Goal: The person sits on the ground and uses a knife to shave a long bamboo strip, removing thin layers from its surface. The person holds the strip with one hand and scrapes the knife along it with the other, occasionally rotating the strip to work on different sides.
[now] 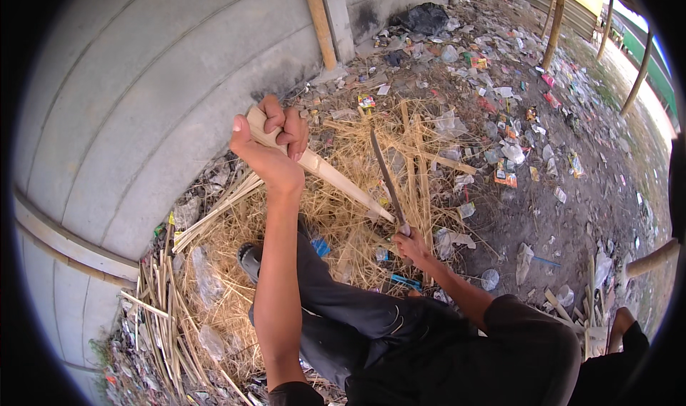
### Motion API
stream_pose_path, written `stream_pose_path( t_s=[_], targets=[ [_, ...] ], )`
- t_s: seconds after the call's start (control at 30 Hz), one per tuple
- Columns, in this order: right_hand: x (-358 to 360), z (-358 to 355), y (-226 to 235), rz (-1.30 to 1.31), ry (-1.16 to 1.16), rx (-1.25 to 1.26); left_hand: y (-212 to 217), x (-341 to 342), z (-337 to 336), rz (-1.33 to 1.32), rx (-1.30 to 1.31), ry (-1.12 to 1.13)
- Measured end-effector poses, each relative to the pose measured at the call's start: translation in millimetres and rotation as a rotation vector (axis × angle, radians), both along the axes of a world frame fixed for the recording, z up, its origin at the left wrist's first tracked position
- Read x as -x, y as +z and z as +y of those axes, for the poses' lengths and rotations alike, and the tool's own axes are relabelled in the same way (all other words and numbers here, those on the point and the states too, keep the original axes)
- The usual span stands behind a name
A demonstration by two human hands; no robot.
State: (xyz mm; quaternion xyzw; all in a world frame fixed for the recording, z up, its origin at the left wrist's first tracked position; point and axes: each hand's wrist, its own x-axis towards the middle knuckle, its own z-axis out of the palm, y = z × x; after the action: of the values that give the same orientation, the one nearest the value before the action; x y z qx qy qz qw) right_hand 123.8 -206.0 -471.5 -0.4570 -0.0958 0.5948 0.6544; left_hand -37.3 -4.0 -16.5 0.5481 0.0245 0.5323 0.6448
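Note:
My left hand [275, 143] is closed round the upper end of a pale split bamboo strip [336, 179], held up in front of me. The strip slants down to the right, its lower end near the other hand. My right hand [412, 246] grips the handle of a long, dark-bladed knife [386, 170], whose blade points up and away. The strip's lower end lies close to the blade near the handle; whether they touch I cannot tell. Below both hands spreads a heap of straw-coloured shavings [343, 252].
A grey panel wall [143, 70] runs along the left. Cut strips [161, 320] lie in a pile at its foot. Litter [511, 152] covers the ground to the right, with wooden posts [555, 27] beyond. Another person's arm [622, 327] shows at the lower right.

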Motion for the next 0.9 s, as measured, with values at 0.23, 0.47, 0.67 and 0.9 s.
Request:
stream_pose_path(
  t_s=[0.23,0.47,0.67,0.9],
  targets=[
    [42.0,-0.3,-38.6,-0.525,0.035,0.460,8.7,-23.8,-18.7,-0.025,-0.004,0.010],
    [23.0,13.5,8.1,-0.183,-0.188,0.275,-1.2,-11.4,-10.7,-0.041,0.034,0.229],
    [38.7,21.7,60.0,-0.762,-0.177,0.154,-3.8,-18.2,-15.7,0.004,0.031,0.443],
    [-20.7,-17.5,-87.4,-0.045,-0.167,0.302,6.0,-44.3,-30.9,-0.028,0.032,0.412]
  ],
)
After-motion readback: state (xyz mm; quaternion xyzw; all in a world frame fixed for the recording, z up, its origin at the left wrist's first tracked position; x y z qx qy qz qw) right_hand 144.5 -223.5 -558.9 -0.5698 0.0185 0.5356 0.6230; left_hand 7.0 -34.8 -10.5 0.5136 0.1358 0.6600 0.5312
